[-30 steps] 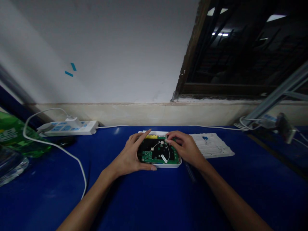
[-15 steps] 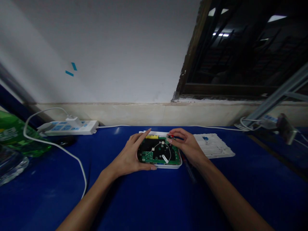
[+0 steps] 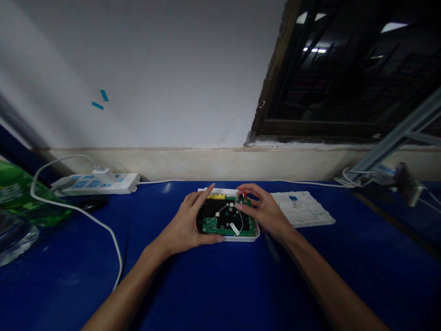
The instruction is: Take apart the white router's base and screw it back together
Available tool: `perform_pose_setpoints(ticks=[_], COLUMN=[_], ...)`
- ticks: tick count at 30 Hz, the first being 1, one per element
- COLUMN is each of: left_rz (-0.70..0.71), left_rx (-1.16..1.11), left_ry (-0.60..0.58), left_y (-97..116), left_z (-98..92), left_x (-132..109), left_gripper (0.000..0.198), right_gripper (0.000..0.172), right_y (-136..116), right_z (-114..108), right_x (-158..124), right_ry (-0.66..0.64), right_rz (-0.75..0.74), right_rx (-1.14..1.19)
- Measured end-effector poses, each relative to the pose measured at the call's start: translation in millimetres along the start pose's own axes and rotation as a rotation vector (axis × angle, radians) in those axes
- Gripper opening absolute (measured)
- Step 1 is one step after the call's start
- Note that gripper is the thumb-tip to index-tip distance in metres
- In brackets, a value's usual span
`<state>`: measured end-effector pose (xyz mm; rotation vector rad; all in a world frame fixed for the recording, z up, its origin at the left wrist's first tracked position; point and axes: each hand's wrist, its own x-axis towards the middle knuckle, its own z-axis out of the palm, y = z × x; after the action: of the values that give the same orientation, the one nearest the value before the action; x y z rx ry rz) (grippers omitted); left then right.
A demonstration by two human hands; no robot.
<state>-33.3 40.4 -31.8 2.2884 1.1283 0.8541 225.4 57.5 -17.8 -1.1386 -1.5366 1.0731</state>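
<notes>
On table (image 3: pixel 220 289): one device (image 3: pixel 225 221); left fingers (image 3: pixel 211 239) clasp it; right fingers (image 3: pixel 248 210) parted, grip unclear

Between the forearms (image 3: pixel 138 271) at bottom centre, the blue tabletop (image 3: pixel 213 289) leaves a hand room to reach the lower edge of the opened device (image 3: pixel 225 223). The left hand (image 3: pixel 182 225) blocks its left side, the right hand (image 3: pixel 267 211) its upper right corner. A white panel (image 3: pixel 308 209) lies at centre right; a white cable (image 3: pixel 103 224) loops across the left.

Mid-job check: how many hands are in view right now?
2. The left hand holds the left end of the opened white device; the right hand is at its far corner on the right. No other hand shows.
</notes>
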Motion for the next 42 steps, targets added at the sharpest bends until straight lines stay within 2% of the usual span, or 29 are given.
perform_pose_setpoints(ticks=[6, 11, 15, 18, 21, 23, 25, 27, 29, 32, 34, 36, 38, 42], left_rz=[0.003, 0.002, -0.015, -0.039, -0.087, -0.142, -0.213, -0.273, -0.311, -0.33, -0.337, -0.348, -0.356, -0.344], left_rx=[-0.041, -0.093, -0.141, -0.163, -0.164, -0.284, -0.517, -0.735, -0.843, -0.904, -0.932, -0.961, -0.989, -1.016], left_ry=[-0.017, -0.031, -0.032, 0.005, 0.145, 0.223, 0.226, 0.198, 0.196, 0.232, 0.269, 0.307, 0.333, 0.321], left_y=[-2, -2, -2, 1, 7, 11, 12, 12, 11, 8, 6, 5, 6, 7], left_z=[-1.2, -3.6, -6.5, -9.6, -11.5, -12.0, -12.2, -12.3, -12.1, -10.9, -9.9, -8.9, -7.9, -7.7], left_x=[0, 0, -2, -2, 1, 4, 7, 9, 10, 11, 11, 11, 11, 11], left_gripper=[0.128, 0.13, 0.132, 0.116, 0.086, 0.073, 0.075, 0.085, 0.089, 0.067, 0.051, 0.049, 0.051, 0.049], right_gripper=[0.048, 0.048, 0.048, 0.049, 0.051, 0.051, 0.051, 0.049, 0.05, 0.056, 0.062, 0.066, 0.061, 0.033], right_y=[-2, -4, -4, -5, -6, -6, -5, -2, 0, 1, -1, -3, -4, -3], right_z=[2, -4, -6, -6, -5, -3, -1, 1, 3, 3, 2, 0, -2, -6], right_x=[-1, 1, 2, 1, 0, 0, 0, 0, 0, 0, -1, -2, -4, -6], right_ry=[0.043, 0.051, 0.057, 0.054, 0.048, 0.069, 0.1, 0.123, 0.124, 0.088, 0.042, -0.001, -0.041, -0.079], right_rz=[0.136, 0.237, 0.26, 0.218, 0.168, 0.121, 0.074, 0.021, -0.047, -0.102, -0.066, -0.006, 0.031, 0.021], right_rx=[0.159, 0.245, 0.289, 0.28, 0.305, 0.319, 0.33, 0.35, 0.371, 0.355, 0.313, 0.265, 0.215, 0.16])
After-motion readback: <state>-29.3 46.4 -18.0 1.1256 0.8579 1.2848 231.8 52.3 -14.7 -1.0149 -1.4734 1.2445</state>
